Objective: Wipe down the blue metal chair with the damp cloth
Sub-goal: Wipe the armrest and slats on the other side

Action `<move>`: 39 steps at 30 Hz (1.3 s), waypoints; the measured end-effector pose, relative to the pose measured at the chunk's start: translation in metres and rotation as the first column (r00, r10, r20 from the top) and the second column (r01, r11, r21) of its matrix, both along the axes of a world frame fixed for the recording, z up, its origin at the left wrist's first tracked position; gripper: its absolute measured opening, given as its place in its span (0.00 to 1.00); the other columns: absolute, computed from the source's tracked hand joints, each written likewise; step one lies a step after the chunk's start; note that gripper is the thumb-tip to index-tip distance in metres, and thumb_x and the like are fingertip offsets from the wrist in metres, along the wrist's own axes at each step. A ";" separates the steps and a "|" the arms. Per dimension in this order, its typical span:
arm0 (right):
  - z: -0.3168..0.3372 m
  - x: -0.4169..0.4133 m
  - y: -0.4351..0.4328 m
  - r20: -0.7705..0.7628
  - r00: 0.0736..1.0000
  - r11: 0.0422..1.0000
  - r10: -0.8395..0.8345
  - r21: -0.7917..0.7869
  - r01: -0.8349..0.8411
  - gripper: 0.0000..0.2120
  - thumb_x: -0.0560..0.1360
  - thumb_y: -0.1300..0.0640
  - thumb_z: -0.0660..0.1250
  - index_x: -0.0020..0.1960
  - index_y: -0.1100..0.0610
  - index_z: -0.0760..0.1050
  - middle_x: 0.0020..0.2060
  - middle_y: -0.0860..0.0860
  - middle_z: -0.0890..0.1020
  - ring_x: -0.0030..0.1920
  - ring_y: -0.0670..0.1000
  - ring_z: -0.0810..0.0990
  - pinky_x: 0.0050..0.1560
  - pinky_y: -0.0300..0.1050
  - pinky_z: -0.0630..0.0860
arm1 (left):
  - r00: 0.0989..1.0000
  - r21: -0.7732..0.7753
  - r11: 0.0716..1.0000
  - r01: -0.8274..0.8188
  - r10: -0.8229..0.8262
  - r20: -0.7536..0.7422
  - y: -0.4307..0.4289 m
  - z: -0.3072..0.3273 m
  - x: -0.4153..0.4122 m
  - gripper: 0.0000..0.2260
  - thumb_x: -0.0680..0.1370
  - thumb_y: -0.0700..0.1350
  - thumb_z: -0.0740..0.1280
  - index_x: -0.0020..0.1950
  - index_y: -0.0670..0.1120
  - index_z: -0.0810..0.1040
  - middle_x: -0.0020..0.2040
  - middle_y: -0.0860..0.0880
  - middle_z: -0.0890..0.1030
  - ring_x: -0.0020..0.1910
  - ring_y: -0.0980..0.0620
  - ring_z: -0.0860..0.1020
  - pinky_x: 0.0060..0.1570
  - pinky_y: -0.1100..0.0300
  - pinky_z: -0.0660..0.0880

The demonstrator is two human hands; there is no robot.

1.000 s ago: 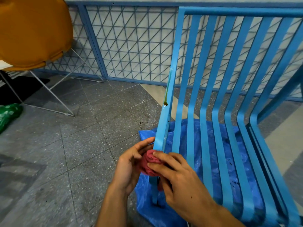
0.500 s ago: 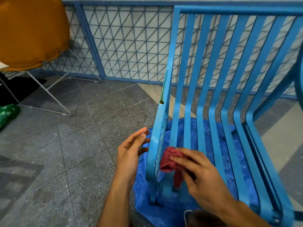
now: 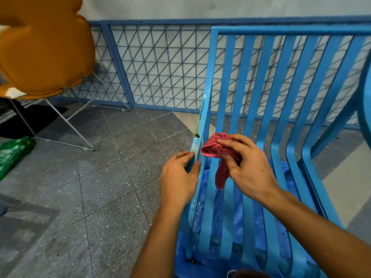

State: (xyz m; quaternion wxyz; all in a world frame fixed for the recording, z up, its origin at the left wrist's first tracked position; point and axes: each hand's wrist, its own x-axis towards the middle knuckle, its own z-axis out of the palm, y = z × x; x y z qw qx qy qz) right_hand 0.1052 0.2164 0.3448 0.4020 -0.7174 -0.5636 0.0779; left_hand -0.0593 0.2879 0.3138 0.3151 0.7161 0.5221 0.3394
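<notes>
A person's right hand (image 3: 251, 169) pinches a bunched red cloth (image 3: 212, 149) between curled fingers and thumb, one end hanging loose. The wad is pushed forward past the fingertips, apparently so a thick, damp pad rather than bare skin meets the metal. The cloth is held at the bend of the blue metal chair (image 3: 259, 97), where the back slats curve into the seat. It sits just inside the chair's left side rail (image 3: 202, 125); whether it touches the rail cannot be made out.

The left hand (image 3: 178, 177) lightly clasps that rail, with its fingers on the outer face and its thumb on the inner. This looks like a steadying hold meant to stop the frame from shifting under pressure. Just above the two hands a rusty hole (image 3: 197, 135) sends a yellow-brown streak up the rail, the likely target of the next stroke.

Beneath the chair lies a blue plastic sheet (image 3: 239, 213), seemingly spread to catch drips. Behind the chair runs a blue mesh fence (image 3: 160, 67). Well to the chair's left an orange chair (image 3: 44, 47) stands on thin wire legs, with a green bag (image 3: 12, 153) on the grey tiled floor (image 3: 100, 187) below it — both clear of the work. Most of the slats appear yet to be wiped.
</notes>
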 end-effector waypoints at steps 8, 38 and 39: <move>0.030 0.011 0.097 0.123 0.990 0.993 0.070 -0.101 -0.057 0.20 0.77 0.63 0.67 0.66 0.49 0.79 0.65 0.48 0.76 0.67 0.50 0.74 0.70 0.38 0.64 | 0.999 -0.033 0.999 -0.024 0.025 0.035 0.007 0.003 0.001 0.10 0.75 0.49 0.75 0.56 0.52 0.86 0.56 0.61 0.83 0.52 0.60 0.82 0.59 0.54 0.79; 0.012 0.005 0.100 0.212 0.903 0.900 0.373 -0.320 -0.296 0.25 0.73 0.69 0.64 0.66 0.50 0.78 0.64 0.46 0.80 0.64 0.48 0.76 0.67 0.38 0.69 | 0.981 -0.256 0.967 0.011 0.039 0.188 0.018 0.020 -0.027 0.06 0.75 0.49 0.73 0.39 0.49 0.84 0.36 0.54 0.86 0.37 0.54 0.85 0.46 0.48 0.83; 0.012 0.005 0.096 0.206 0.896 0.890 0.394 -0.328 -0.316 0.25 0.73 0.69 0.64 0.66 0.50 0.78 0.63 0.46 0.80 0.64 0.48 0.76 0.69 0.41 0.71 | 0.965 -0.289 0.957 0.010 0.067 0.253 0.019 0.019 -0.028 0.06 0.77 0.46 0.71 0.41 0.48 0.83 0.38 0.51 0.86 0.38 0.51 0.86 0.48 0.45 0.83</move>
